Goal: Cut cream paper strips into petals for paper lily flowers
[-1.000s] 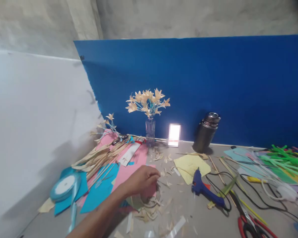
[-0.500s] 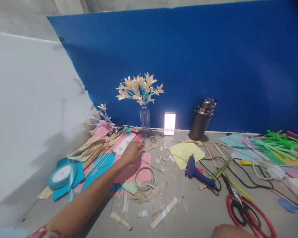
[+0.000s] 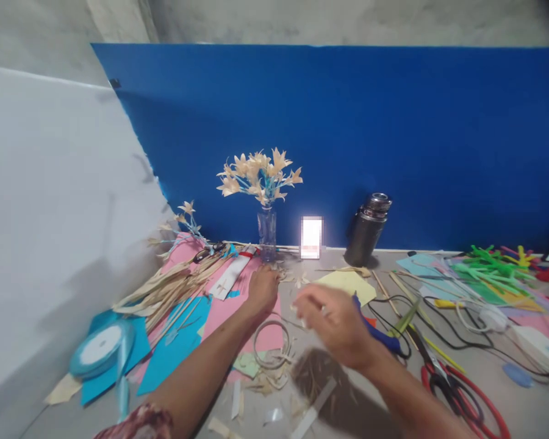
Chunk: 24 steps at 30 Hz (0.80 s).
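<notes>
Fingers of the left hand (image 3: 263, 289) bend downward over the upper edge of pink paper (image 3: 217, 314), close to the foot of a clear glass vase (image 3: 267, 235); the hand's back faces the camera, so I cannot tell whether they grip anything. The right hand (image 3: 332, 320) hangs opposite, its fingers loosely curled toward the thumb; whether something thin is pinched there cannot be made out. The vase stands upright near the blue backboard (image 3: 348, 134), holding a bunch of cream-coloured artificial flowers (image 3: 258, 174) on light-blue stems. Yellow paper (image 3: 348, 285) lies just beyond the right hand, which partly covers a blue glue gun (image 3: 384, 338). Nearer the camera, between the forearms, a pale ring (image 3: 272, 367) rests over the pink sheet among husk scraps (image 3: 268, 383). Left of the arms are dried husk strips (image 3: 165, 296), a white packet (image 3: 229, 279) with a red band, cyan paper (image 3: 176, 347) and a spool of light-blue ribbon (image 3: 101, 347). On the right, a dark metal flask (image 3: 366, 235) leans in view behind the yellow paper, green pipe cleaners (image 3: 498, 268) lie heaped, and red-and-black-handled scissors (image 3: 457, 393) rest near the right forearm.
</notes>
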### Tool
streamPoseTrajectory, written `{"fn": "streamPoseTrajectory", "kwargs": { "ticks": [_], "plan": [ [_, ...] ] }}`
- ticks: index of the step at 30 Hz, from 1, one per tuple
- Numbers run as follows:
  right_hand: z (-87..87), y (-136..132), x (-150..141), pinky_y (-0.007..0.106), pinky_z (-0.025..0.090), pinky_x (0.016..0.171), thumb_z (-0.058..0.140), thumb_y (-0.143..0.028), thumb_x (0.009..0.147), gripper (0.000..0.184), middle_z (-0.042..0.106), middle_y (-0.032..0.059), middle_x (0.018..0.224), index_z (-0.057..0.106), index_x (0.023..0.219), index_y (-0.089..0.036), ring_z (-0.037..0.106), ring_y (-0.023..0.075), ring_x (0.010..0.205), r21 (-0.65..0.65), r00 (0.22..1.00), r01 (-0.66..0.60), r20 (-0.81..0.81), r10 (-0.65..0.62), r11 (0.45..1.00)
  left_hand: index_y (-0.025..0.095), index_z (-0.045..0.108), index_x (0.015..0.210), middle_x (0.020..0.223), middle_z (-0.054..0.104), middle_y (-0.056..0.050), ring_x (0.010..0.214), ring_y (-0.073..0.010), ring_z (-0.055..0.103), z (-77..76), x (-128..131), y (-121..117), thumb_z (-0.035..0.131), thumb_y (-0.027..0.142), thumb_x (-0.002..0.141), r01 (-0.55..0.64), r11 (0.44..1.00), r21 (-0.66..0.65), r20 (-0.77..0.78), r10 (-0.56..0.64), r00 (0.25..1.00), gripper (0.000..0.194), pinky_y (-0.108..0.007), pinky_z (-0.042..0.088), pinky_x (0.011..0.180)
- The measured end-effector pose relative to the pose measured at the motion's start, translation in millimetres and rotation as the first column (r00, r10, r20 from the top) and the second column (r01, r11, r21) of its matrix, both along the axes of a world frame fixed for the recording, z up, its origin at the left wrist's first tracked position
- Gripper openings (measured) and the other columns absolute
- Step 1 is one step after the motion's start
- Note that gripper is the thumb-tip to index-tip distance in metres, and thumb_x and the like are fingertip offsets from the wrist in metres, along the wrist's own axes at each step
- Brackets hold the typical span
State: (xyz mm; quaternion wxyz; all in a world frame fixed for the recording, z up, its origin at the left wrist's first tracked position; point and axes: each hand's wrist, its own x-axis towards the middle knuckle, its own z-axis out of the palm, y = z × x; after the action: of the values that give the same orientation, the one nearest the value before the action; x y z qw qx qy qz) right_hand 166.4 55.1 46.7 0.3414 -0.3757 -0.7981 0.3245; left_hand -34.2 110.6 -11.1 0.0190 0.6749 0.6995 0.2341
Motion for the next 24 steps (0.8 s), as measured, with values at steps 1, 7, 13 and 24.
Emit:
{"fn": "streamPoseTrajectory", "kwargs": {
  "ticks": [1,7,13,24],
  "plan": [
    [-6.1,4.0,-6.2,0.026,0.041,0.067,0.054,-0.033,0.097,0.026,0.068,0.0021,0.077,0.069,0.080,-0.020,0.061,0.0150,0.071,0.095,0.995,-0.079,0.065,0.073,0.992,0.016,0.069,0.071,0.087,0.068,-0.013,0.091,-0.0261,0.059,-0.6,-1.6,0.8,0.050,0.015,0.087,0.006,1.000,0.007,0.014,-0.006,1.000,0.024,-0.036,0.040,0.084],
    [-58.2,-0.9,-9.7,0.029,0.028,0.060,0.045,-0.027,0.100,0.034,0.066,0.0025,0.067,0.061,0.071,-0.018,0.056,0.0144,0.061,0.454,0.942,-0.239,0.324,0.091,0.859,0.016,0.067,0.077,0.085,0.068,-0.009,0.085,-0.0207,0.059,-0.9,-13.9,7.9,0.045,0.019,0.091,-0.021,0.999,0.050,0.137,0.014,0.990,0.026,-0.031,0.041,0.077],
    [-61.3,-2.3,-8.5,0.030,0.026,0.061,0.043,-0.024,0.101,0.032,0.066,0.0025,0.068,0.062,0.075,-0.018,0.056,0.0148,0.062,0.529,0.930,-0.275,0.359,0.082,0.803,0.017,0.068,0.085,0.085,0.070,-0.006,0.080,-0.0192,0.061,1.0,-8.1,11.3,0.051,0.024,0.089,-0.057,0.998,0.039,0.215,0.048,0.975,0.019,-0.029,0.040,0.070],
    [-66.8,-9.4,-12.0,0.031,0.024,0.059,0.047,-0.024,0.097,0.026,0.065,0.0005,0.067,0.061,0.076,-0.019,0.053,0.0133,0.060,0.523,0.909,-0.331,0.399,0.117,0.785,0.019,0.063,0.067,0.087,0.065,-0.009,0.096,-0.0259,0.055,-10.0,-0.3,5.1,0.062,0.017,0.081,0.093,0.996,0.006,0.219,-0.092,0.971,0.013,-0.037,0.039,0.088]
  ]
}}
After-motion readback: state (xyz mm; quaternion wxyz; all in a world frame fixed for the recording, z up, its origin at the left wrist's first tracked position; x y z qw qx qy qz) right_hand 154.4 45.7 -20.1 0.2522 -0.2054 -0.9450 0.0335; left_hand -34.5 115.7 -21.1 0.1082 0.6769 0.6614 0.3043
